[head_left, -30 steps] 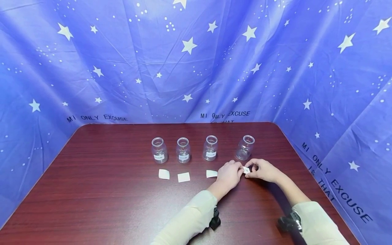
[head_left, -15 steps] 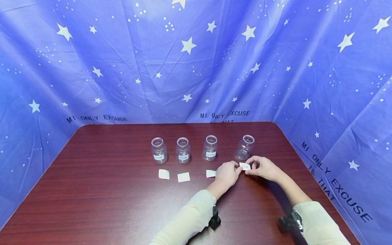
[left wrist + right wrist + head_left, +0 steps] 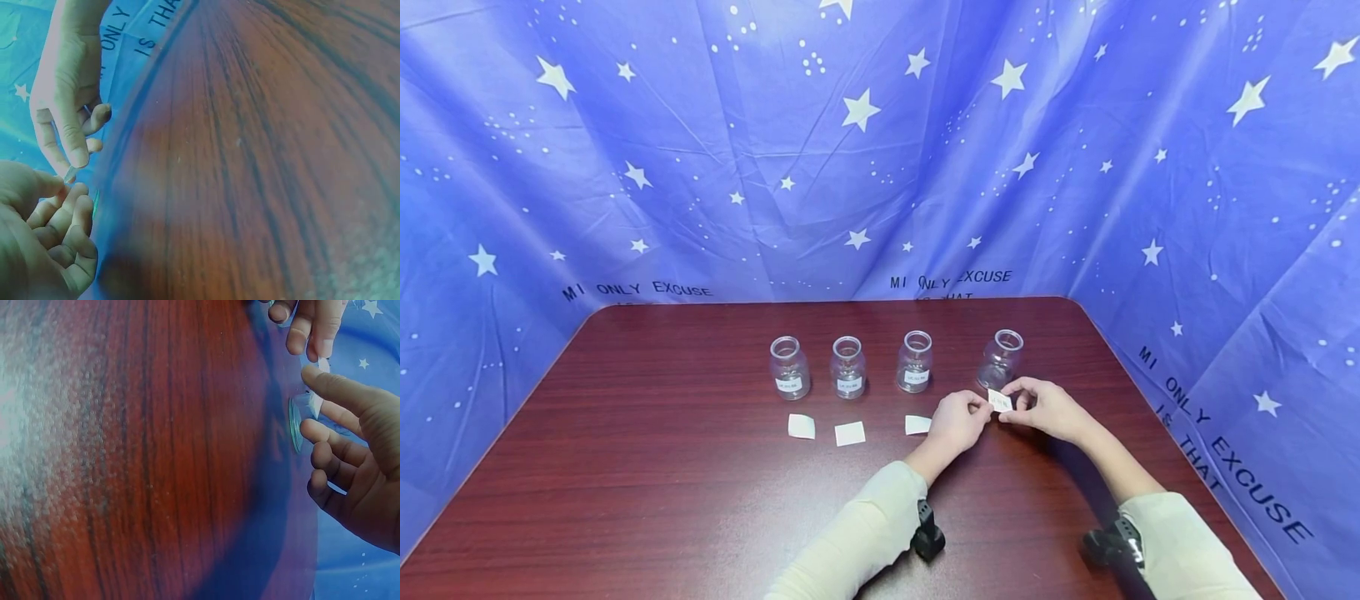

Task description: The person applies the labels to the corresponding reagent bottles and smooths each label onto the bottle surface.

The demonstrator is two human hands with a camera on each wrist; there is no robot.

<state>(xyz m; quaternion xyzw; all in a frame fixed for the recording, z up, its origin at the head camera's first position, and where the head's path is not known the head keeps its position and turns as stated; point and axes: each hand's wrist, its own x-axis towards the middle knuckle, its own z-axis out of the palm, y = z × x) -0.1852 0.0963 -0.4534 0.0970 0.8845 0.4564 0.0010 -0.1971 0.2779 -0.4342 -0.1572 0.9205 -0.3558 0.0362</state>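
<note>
A small white label [image 3: 1000, 401] with dark writing is stretched between the two hands, just in front of the rightmost glass jar [image 3: 1002, 358], which bears no label on its visible side. My left hand [image 3: 957, 423] pinches the label's left edge between thumb and fingertip. At its other side my right hand [image 3: 1048, 410] pinches it with thumb and index finger. In the left wrist view the label [image 3: 70, 174] shows as a thin sliver between both hands' fingertips. Behind the right fingers, the right wrist view catches a jar's base [image 3: 295, 425].
Three more open glass jars, a left one [image 3: 790, 367], a middle one [image 3: 848, 367] and a right one [image 3: 915, 360], carry white labels. Before them lie blank paper pieces [image 3: 850, 434], one partly behind the left hand. A starry blue curtain [image 3: 760, 150] borders the wooden table [image 3: 647, 467].
Both hands have lifted the label slightly toward the rightmost jar. Its written face has turned more into view, and the left fingers cover less of it.
</note>
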